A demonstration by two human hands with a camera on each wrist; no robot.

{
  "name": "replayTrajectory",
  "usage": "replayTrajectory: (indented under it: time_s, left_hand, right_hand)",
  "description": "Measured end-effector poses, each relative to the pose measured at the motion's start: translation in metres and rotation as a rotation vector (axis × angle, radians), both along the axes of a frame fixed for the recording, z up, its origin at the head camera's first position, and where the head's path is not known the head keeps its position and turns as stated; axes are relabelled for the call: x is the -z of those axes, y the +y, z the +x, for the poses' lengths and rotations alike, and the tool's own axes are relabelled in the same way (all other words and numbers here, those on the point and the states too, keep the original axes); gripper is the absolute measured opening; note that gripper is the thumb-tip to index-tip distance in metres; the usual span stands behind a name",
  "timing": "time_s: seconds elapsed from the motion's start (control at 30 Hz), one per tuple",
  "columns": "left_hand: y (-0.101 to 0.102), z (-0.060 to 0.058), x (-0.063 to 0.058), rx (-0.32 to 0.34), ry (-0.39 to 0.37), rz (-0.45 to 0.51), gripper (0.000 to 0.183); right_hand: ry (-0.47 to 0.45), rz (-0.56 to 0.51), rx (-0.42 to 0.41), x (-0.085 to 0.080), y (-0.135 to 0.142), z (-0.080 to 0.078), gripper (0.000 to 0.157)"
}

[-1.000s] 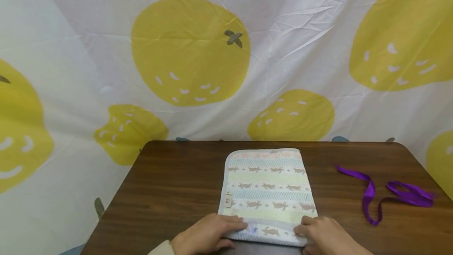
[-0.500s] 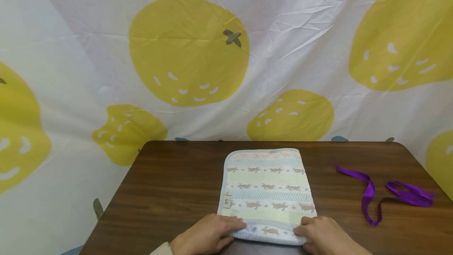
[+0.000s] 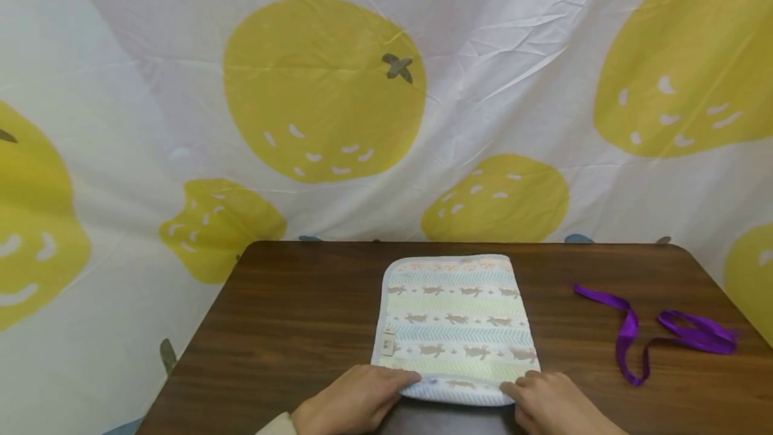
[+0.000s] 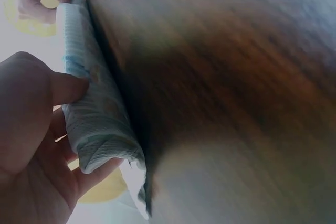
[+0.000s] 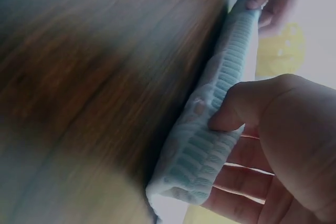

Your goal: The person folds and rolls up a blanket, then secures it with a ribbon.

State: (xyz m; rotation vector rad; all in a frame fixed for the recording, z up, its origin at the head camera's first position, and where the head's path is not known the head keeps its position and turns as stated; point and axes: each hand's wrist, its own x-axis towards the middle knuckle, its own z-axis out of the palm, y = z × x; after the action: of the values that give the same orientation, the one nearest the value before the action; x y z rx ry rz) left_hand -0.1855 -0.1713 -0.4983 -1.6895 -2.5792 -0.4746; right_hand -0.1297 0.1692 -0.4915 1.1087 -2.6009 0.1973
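Observation:
A white cloth with turtle rows and pastel stripes lies on the brown table, its near end turned over into a thick fold. At the fold's left end my left hand grips it. My right hand pinches the right end. In the left wrist view, the thumb of the left hand lies on the near face of the rolled edge, with fingers on its far side. The right wrist view has the right hand holding the fold likewise, thumb in front.
A purple ribbon lies in loose curves on the table, to the right of the cloth. Behind the table hangs a white sheet printed with big yellow fruit.
The near end of the cloth has rolled further away from me, so less of its near turtle band shows. Both hands keep their hold at the two ends. The ribbon stays put.

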Motion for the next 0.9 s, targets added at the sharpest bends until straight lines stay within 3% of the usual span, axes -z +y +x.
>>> replayTrajectory:
  time_s: [0.13, 0.2, 0.33, 0.5, 0.73, 0.9]
  left_hand:
    - [0.001, 0.001, 0.0, 0.005, 0.041, 0.002, 0.021]
    - [0.001, 0.003, -0.001, 0.014, 0.044, 0.005, 0.019]
    - [0.0, 0.004, -0.006, 0.014, -0.028, -0.01, 0.018]
    - [-0.001, 0.004, -0.012, -0.021, -0.199, -0.044, 0.021]
    - [-0.003, -0.001, -0.011, 0.021, -0.215, 0.022, 0.026]
    - [-0.001, -0.01, -0.007, 0.044, -0.352, 0.067, 0.028]
  right_hand:
    - [0.147, -0.049, -0.073, 0.005, 0.003, -0.002, 0.034]
    - [0.174, -0.074, -0.101, 0.007, 0.004, -0.003, 0.037]
    - [0.068, -0.098, -0.096, 0.007, 0.007, -0.001, 0.038]
    - [-0.014, -0.13, -0.105, 0.006, 0.008, 0.002, 0.041]
    - [-0.168, -0.195, -0.118, 0.007, 0.014, 0.004, 0.053]
    - [-0.165, -0.249, -0.137, 0.013, 0.018, 0.003, 0.053]
